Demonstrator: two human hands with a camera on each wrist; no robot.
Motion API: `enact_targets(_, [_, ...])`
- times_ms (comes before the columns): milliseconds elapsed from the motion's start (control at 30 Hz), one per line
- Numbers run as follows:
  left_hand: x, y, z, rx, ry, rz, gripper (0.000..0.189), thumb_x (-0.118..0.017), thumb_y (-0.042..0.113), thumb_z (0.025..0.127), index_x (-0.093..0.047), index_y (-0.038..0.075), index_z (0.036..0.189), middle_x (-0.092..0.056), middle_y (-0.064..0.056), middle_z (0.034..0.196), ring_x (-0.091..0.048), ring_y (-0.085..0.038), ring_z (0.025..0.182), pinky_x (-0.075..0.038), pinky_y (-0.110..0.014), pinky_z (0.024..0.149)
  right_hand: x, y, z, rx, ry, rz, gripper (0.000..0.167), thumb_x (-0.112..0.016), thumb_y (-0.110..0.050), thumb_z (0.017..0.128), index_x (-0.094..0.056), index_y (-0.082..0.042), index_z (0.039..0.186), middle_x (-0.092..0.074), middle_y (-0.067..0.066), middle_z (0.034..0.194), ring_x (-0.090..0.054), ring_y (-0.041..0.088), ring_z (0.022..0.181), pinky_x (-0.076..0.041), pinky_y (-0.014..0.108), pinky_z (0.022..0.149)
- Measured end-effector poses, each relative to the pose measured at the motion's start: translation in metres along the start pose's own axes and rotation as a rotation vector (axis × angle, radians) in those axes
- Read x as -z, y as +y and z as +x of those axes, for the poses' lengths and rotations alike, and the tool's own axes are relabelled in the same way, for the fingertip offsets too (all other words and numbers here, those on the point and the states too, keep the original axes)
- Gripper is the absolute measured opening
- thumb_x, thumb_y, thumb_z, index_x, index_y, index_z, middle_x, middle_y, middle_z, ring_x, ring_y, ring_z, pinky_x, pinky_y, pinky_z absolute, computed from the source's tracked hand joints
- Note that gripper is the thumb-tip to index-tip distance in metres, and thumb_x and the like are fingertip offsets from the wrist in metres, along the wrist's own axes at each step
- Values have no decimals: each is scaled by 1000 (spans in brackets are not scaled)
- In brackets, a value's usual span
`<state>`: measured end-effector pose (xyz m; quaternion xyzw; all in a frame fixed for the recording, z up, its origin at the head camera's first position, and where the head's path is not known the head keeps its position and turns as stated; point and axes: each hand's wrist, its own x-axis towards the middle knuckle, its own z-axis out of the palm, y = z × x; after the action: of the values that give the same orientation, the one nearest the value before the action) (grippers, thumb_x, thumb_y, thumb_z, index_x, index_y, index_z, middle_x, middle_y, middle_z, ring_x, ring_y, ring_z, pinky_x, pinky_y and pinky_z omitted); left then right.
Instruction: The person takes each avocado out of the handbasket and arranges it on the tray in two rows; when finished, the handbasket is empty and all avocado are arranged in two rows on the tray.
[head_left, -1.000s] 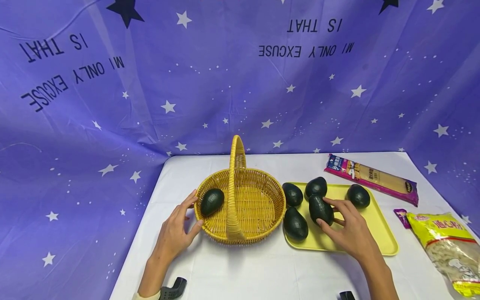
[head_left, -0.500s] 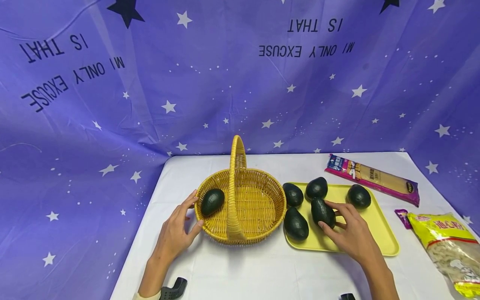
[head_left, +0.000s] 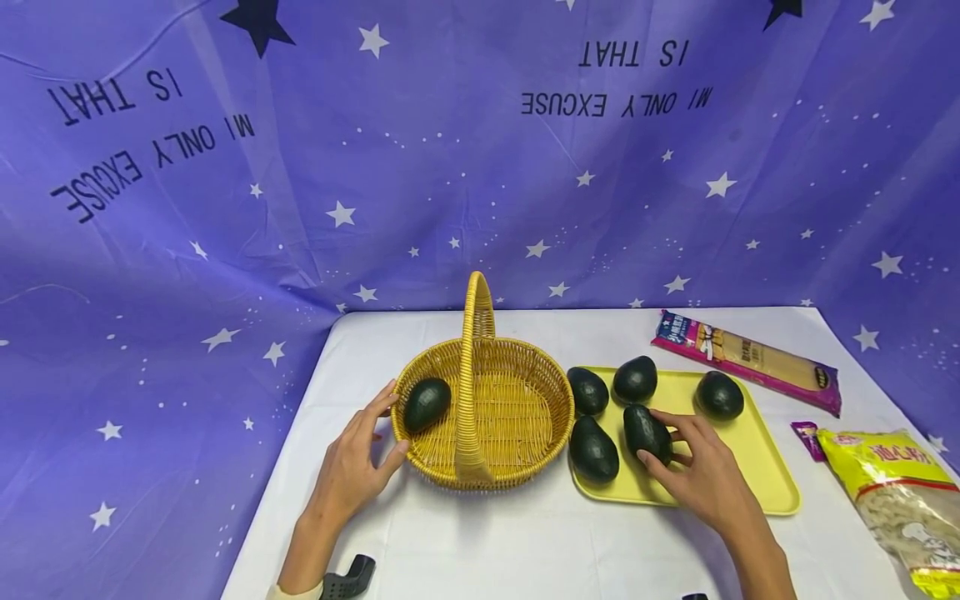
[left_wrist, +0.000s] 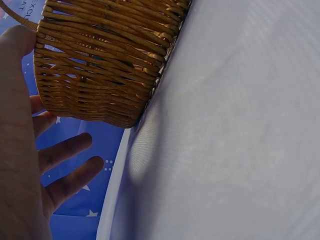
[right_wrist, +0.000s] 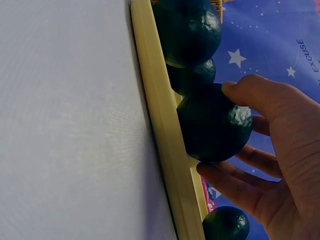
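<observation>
A dark green avocado (head_left: 647,434) is pinched between the thumb and fingers of my right hand (head_left: 701,467), over the yellow tray (head_left: 757,467). In the right wrist view, the thumb lies on one side of this avocado (right_wrist: 215,125) and fingertips touch the other. Several more avocados, such as one at the tray's front left (head_left: 593,451), sit on the tray. My left hand (head_left: 352,467) touches the left side of the wicker basket (head_left: 510,417) with spread fingers. One avocado (head_left: 427,405) lies inside the basket, left of its handle.
Behind the tray lies a long packet of noodles (head_left: 750,358). A yellow bag of pasta (head_left: 900,500) is at the right. The basket's tall arched handle (head_left: 467,383) rises over its middle. A purple star-printed cloth (head_left: 480,167) hangs behind the white table (head_left: 525,550).
The avocado in my right hand has shifted slightly toward me, and a small gap now shows between it and the one behind. My left hand stays on the basket.
</observation>
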<state>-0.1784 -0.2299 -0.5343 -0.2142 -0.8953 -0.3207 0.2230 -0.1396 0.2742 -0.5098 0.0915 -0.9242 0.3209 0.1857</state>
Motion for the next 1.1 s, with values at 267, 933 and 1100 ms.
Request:
enact_targets(267, [1,1,0,-2,-1,10,69,-76,32,95,-53,12,157,-45,3,170,-65,-19,125,-63,-38,83,0,0,-2,-6,0,-9,64,-97,-14,80,-70,-9,138,-65,11,119,-68,29,95,-66,36,72])
enact_targets(933, [0,0,-1,-10,5,13,69,-77,32,95,-52,13,157,-45,1,170,-65,-19,126,-64,-38,84,-1,1,-4,-4,-13,-48,63,-93,-22,86,-66,-6,141,-63,14,118,-73,35,100,-65,44,77])
enact_targets(1100, [0,0,0,-8,4,7,69,-77,31,95,-52,13,157,-45,1,170,-65,-20,126,-64,-38,84,-3,2,-4,17,3,-30,62,-95,-19,83,-68,-4,137,-64,16,117,-73,38,100,-65,44,77])
